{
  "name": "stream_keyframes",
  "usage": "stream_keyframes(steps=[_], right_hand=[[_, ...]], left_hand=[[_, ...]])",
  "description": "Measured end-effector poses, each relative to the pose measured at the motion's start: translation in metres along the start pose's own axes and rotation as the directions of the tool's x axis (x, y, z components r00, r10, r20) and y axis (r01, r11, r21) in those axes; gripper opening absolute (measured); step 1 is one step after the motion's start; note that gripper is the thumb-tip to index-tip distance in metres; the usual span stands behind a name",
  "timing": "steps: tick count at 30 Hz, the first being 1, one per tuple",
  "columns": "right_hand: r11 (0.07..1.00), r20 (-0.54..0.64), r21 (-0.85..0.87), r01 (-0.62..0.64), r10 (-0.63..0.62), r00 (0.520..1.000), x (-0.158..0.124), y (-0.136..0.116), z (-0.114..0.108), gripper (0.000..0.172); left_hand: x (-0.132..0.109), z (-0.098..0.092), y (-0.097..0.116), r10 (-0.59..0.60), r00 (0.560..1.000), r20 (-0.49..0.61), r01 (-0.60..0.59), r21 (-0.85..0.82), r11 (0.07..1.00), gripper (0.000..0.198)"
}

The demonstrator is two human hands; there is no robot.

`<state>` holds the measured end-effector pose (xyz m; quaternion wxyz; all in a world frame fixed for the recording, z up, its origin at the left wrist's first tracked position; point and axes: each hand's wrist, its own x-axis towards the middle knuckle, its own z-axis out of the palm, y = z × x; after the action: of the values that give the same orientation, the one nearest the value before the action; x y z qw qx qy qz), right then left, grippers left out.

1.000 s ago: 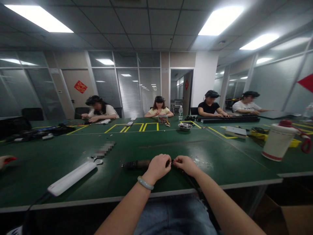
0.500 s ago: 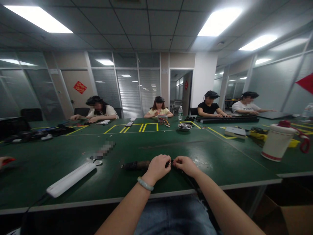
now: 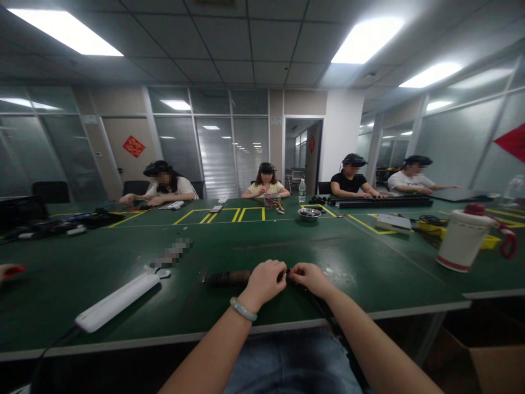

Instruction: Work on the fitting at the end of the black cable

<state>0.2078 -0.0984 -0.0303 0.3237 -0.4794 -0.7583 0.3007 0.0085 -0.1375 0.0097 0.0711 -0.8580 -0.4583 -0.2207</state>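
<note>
A dark, tube-shaped tool (image 3: pixel 227 278) with black and brownish sections lies on the green table, its small metal tip pointing left. My left hand (image 3: pixel 266 279), with a pale bangle at the wrist, is closed over the tool's right end and covers it. My right hand (image 3: pixel 310 278) is closed in a pinch just to the right, close to the left fingertips. Between its fingers sits the end of a black cable (image 3: pixel 322 306), which runs down over the table's front edge. Something small and shiny shows by the left fingertips, too small to name.
On the left lies a white power strip (image 3: pixel 118 301) with a cord. A white cup with a red lid (image 3: pixel 463 238) stands on the right, near a white box (image 3: pixel 394 223). A metal bowl (image 3: pixel 309 214) sits farther back. Several people work across the table; another hand (image 3: pixel 9 272) shows far left.
</note>
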Motion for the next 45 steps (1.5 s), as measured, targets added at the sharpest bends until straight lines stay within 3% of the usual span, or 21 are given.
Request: stream_keyframes(steps=[16, 26, 32, 39, 42, 45], right_hand=[[0.989, -0.028, -0.150, 0.011, -0.015, 0.999, -0.004, -0.011, 0.000, 0.019], [0.940, -0.137, -0.325, 0.101, -0.153, 0.979, 0.001, -0.025, 0.007, 0.011], [0.932, 0.014, -0.350, 0.095, -0.096, 0.995, 0.011, -0.025, 0.011, 0.006], [0.879, -0.003, -0.458, 0.132, -0.150, 0.989, 0.021, -0.025, 0.010, 0.009], [0.861, -0.026, -0.494, 0.120, -0.152, 0.988, 0.027, -0.019, 0.004, 0.008], [0.848, -0.080, -0.528, 0.035, -0.090, 0.993, 0.030, -0.005, -0.019, 0.007]], left_hand=[[-0.001, 0.000, -0.002, 0.023, 1.000, -0.001, -0.023, -0.014, 1.000, 0.005], [-0.002, 0.004, -0.006, 0.024, 1.000, -0.002, -0.023, 0.027, 0.999, 0.005], [-0.002, 0.002, -0.007, 0.018, 1.000, 0.017, -0.018, 0.011, 1.000, 0.006], [-0.004, -0.007, -0.006, 0.050, 0.996, -0.076, -0.057, -0.089, 0.994, 0.017], [-0.005, -0.012, -0.006, 0.031, 0.993, -0.117, -0.042, -0.100, 0.994, 0.021], [-0.007, -0.015, -0.009, -0.004, 0.991, -0.132, -0.012, -0.117, 0.993, 0.023]])
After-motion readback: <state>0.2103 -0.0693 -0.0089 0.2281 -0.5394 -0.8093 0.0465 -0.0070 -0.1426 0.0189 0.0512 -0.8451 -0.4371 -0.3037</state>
